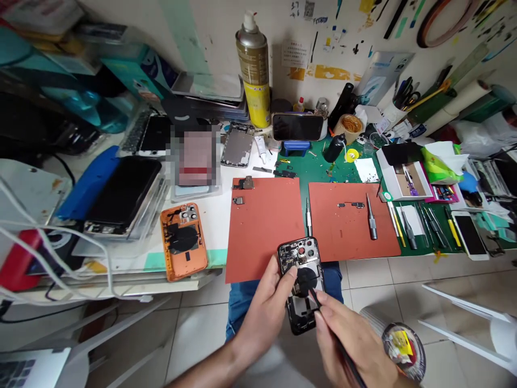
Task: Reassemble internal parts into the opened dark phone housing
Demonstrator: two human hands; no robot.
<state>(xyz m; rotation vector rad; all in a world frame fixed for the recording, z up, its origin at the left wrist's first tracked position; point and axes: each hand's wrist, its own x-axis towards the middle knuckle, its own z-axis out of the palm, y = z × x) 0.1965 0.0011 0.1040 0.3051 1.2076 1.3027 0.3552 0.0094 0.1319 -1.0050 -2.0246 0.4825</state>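
Observation:
My left hand [271, 299] grips a dark phone housing [311, 269] by its left side, thumb over the inner face. The housing is tilted, with camera openings at its top and a round black pad in the middle. In my right hand [351, 331] is a slim black tool [343, 353], probably tweezers, its tip touching or just over the lower edge of the round pad. An orange phone housing [163, 245] lies on the bench at the left. Small camera parts [244, 183] rest on the left red mat [264, 231].
Past the housing, a silver screwdriver [309, 218] lies between the mats. The right red mat [351, 223] holds small parts and a grey driver [371, 218]. A spray can [254, 70] and a propped phone [298, 127] stand behind. A waste bin [404, 350] is on the floor.

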